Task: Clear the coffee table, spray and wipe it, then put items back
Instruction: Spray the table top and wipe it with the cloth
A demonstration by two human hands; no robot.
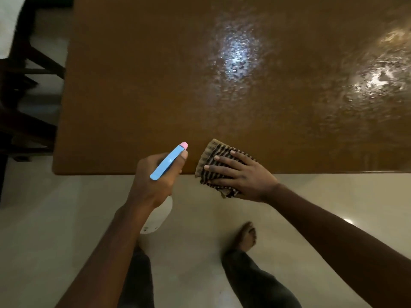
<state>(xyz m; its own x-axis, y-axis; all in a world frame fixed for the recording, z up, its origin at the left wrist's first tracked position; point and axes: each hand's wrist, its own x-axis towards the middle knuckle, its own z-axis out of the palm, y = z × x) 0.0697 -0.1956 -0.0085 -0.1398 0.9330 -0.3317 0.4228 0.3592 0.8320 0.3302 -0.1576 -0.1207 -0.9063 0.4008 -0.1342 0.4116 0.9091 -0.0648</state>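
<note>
The brown coffee table (pixel 138 90) fills the upper view, its top wet and speckled with spray droplets towards the middle and right. My left hand (pixel 153 181) grips a white spray bottle (pixel 159 215) with a blue head and pink nozzle (pixel 169 161), held at the table's near edge and pointing across the top. My right hand (pixel 239 175) lies flat, fingers spread, on a folded striped cloth (pixel 211 155) that rests over the near edge of the table.
Dark wooden furniture (pixel 26 70) stands beside the table's left end. Pale tiled floor (pixel 55 230) runs along the near side, where my legs and a bare foot (pixel 246 236) are.
</note>
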